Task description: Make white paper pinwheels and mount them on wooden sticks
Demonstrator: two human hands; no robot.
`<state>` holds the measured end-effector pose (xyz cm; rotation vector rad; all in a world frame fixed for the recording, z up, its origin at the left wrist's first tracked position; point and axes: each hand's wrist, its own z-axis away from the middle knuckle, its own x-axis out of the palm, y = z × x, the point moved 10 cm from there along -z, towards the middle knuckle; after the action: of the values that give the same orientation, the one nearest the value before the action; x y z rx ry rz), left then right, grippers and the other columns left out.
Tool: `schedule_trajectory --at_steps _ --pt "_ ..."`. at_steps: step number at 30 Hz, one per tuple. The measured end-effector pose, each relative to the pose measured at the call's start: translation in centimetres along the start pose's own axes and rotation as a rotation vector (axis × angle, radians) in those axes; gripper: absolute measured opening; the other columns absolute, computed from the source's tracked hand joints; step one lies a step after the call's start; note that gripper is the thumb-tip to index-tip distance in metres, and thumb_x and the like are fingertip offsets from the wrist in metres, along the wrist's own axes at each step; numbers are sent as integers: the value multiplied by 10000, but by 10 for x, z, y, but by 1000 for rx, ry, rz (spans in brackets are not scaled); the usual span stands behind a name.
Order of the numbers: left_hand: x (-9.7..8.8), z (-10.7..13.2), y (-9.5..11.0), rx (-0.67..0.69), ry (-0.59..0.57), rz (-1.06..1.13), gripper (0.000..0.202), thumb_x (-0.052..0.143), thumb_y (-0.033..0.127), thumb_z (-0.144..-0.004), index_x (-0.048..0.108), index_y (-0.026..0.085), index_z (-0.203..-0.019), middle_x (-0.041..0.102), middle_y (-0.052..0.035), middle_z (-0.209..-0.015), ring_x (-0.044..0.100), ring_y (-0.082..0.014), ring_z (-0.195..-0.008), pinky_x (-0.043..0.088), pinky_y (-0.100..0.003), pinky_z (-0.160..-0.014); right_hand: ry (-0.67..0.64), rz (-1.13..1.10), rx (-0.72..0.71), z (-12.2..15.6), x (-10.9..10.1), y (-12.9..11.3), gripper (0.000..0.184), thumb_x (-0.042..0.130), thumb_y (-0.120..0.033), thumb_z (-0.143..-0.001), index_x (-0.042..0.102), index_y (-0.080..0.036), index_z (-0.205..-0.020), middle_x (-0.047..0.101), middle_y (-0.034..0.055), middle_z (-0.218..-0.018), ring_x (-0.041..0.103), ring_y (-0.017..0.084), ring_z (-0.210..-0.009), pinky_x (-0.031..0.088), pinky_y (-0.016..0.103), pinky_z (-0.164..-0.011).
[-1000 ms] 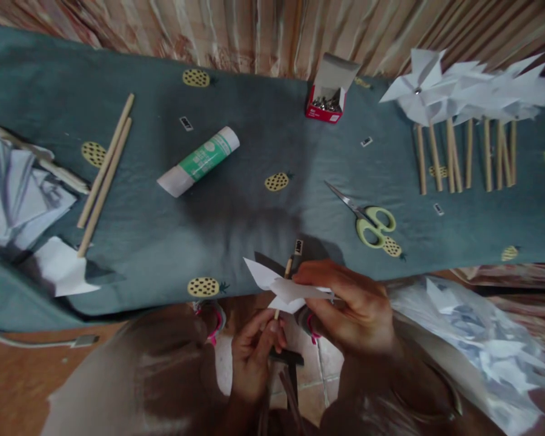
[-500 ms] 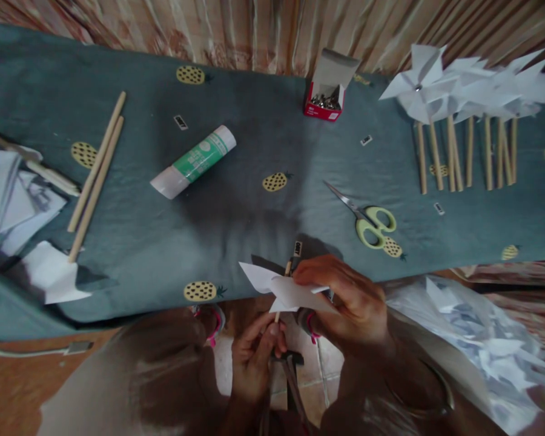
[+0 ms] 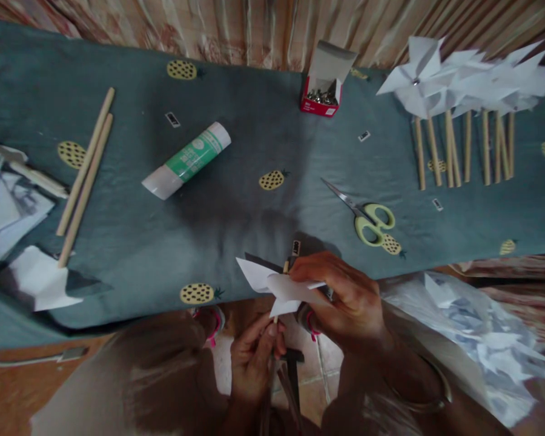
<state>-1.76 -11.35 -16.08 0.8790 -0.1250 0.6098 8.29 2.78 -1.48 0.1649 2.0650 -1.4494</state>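
Observation:
A white paper pinwheel [image 3: 290,287] is held at the table's near edge. My right hand [image 3: 345,297] grips its right side, thumb and fingers closed around the folded paper. Below it, my left hand [image 3: 257,357] pinches a thin wooden stick [image 3: 275,319], whose upper end shows just above the paper. The pinwheel's centre is partly covered by its own blades and my right fingers, so I cannot see how it joins the stick. Scissors [image 3: 367,223] with light green handles lie beyond my right hand.
On the green tablecloth [image 3: 236,242] are a glue stick [image 3: 188,160], a red box [image 3: 321,100] of small metal pins, and two wooden sticks [image 3: 86,181]. Finished pinwheels [image 3: 463,79] lie back right, paper pieces [image 3: 13,206] left. A plastic bag [image 3: 476,339] of white paper shapes sits lower right.
My view has shifted slightly, so the table items appear a little displaced. Both hands keep their hold, and the pinwheel's left blades have moved slightly.

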Motion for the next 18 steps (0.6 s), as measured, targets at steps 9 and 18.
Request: schedule_trajectory --at_steps 9,18 --pt "-4 0 -5 -6 2 10 246 729 406 -826 787 205 -955 631 0 -588 527 -69 -500 430 -164 -491 0 -2 5 -2 1 0 259 612 -23 -841 649 -223 -1000 733 14 -927 683 141 -875 545 271 -801" --pt "-4 0 -1 -5 8 -52 296 721 444 -820 789 176 -925 629 -13 -591 513 -81 -493 433 -193 -496 -6 -32 145 0 0 10 218 633 -79 -840 669 -254 -966 734 -27 -926 686 111 -849 546 219 -780"
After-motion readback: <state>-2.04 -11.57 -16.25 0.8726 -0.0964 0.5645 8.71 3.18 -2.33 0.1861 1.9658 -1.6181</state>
